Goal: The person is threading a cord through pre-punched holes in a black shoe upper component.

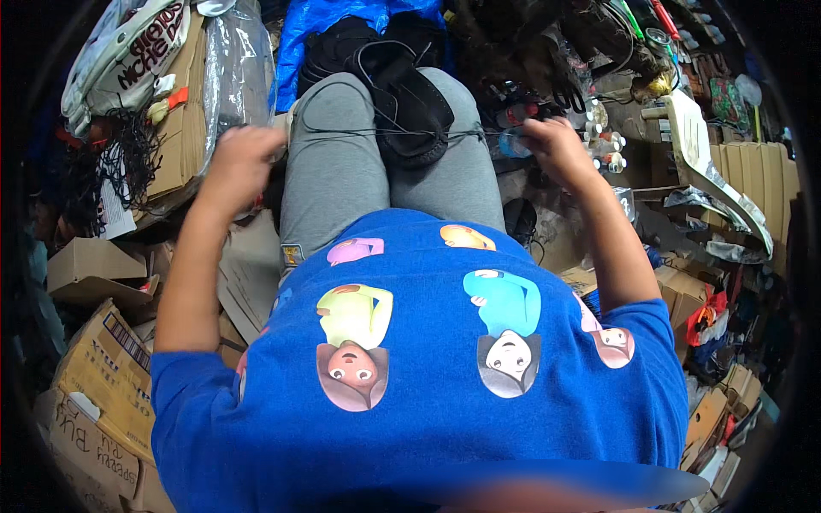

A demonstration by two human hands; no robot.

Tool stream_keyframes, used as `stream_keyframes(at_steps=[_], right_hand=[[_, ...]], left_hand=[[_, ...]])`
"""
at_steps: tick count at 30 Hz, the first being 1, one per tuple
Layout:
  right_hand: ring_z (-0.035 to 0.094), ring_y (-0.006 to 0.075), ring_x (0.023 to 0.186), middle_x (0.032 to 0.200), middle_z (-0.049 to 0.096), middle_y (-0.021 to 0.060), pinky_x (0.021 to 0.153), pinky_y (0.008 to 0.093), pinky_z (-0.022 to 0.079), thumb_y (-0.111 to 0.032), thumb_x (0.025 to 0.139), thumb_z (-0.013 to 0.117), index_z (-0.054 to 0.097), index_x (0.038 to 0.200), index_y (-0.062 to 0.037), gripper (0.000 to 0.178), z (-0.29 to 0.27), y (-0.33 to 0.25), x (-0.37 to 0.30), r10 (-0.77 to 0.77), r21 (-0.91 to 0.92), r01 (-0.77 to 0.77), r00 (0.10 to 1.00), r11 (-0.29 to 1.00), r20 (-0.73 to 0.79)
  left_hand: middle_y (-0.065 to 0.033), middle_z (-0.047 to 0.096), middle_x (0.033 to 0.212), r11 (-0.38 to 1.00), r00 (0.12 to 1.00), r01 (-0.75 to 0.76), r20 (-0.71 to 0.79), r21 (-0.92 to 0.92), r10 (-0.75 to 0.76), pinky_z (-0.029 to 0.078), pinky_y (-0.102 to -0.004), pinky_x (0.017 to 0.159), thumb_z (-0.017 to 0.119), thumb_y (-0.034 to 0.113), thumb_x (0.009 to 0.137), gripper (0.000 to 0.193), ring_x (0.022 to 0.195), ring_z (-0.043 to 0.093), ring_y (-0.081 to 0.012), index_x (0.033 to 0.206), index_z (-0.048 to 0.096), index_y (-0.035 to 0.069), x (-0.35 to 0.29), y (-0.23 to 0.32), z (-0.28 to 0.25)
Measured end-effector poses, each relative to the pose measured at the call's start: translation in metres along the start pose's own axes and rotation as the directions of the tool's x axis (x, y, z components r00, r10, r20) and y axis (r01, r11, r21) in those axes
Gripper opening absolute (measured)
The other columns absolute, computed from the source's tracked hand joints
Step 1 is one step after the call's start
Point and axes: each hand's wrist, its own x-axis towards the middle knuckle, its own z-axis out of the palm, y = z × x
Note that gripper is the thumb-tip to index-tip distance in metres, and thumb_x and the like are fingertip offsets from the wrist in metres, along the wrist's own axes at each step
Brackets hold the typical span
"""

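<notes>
A black shoe rests between my knees, its rounded end with a textured rim toward me. A thin dark cord runs across the shoe and both thighs, with a loose loop of it curving over the left knee. My left hand is closed on the cord's left side, out past the left knee and slightly blurred. Beyond the right knee, my right hand pinches the cord's other side. The cord looks pulled out sideways between the two hands, and tangled strands bunch near the right thigh.
At left lie a flat cardboard piece, clear plastic wrap, a white printed bag and cardboard boxes. Several small bottles and a curved pale plastic piece are at right. Blue plastic sheeting lies ahead.
</notes>
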Motion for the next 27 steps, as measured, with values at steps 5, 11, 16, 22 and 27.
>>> stream_keyframes(at_steps=[5,11,16,22,27], right_hand=[[0.058,0.0142,0.089,0.091,0.062,0.0027,0.09,0.0346,0.044,-0.025,0.09,0.059,0.062,0.093,-0.0092,0.016,-0.003,0.016,0.009,0.35,0.988,-0.115,0.926,-0.101,0.144],[0.057,0.0181,0.082,0.089,0.061,0.0049,0.087,0.0417,0.044,-0.038,0.092,0.054,0.058,0.084,-0.0112,0.028,-0.01,-0.07,0.061,-0.005,0.643,0.0,1.0,-0.766,-0.007],[0.053,0.0121,0.075,0.079,0.058,0.0016,0.073,0.0285,0.044,-0.026,0.091,0.057,0.061,0.091,-0.0053,0.021,-0.012,-0.044,0.027,-0.129,0.948,-0.155,0.972,0.278,0.197],[0.063,0.0217,0.093,0.099,0.066,0.0135,0.079,0.0313,0.047,-0.021,0.08,0.069,0.067,0.104,-0.0072,0.027,-0.006,0.069,-0.074,0.409,0.322,-0.432,0.902,0.842,0.141],[0.063,0.0266,0.095,0.102,0.065,0.0177,0.08,0.0344,0.048,-0.029,0.08,0.068,0.066,0.104,-0.0047,0.035,-0.001,0.138,-0.16,0.674,-0.167,-0.655,0.731,0.737,0.109]], left_hand=[[-0.0044,0.059,0.093,0.472,0.866,0.309,0.04,-0.826,-0.498,0.04,-0.0261,0.084,0.058,0.009,0.089,0.011,0.088,0.054,-0.0142,0.094,0.06,-0.001,-0.011,-0.006,-0.04],[-0.0087,0.062,0.086,-0.197,0.938,-0.325,-0.288,-0.925,-0.195,0.046,-0.0333,0.084,0.05,0.025,0.095,0.022,0.086,0.062,-0.0218,0.094,0.057,0.004,0.048,0.073,-0.061],[-0.0081,0.06,0.08,0.694,0.957,0.275,0.257,-0.666,-0.134,0.047,-0.0363,0.071,0.057,0.02,0.09,0.019,0.078,0.058,-0.0224,0.09,0.059,0.002,0.014,0.042,-0.057],[-0.0111,0.059,0.083,0.9,0.905,0.405,-0.209,0.16,-0.371,0.046,-0.0316,0.069,0.065,0.011,0.08,0.013,0.076,0.059,-0.0238,0.089,0.064,0.001,-0.075,-0.071,-0.147],[-0.0117,0.058,0.085,0.723,0.819,0.571,-0.327,0.388,-0.471,0.046,-0.036,0.071,0.064,0.016,0.081,0.018,0.078,0.059,-0.0294,0.092,0.063,0.001,-0.105,-0.11,-0.153]])
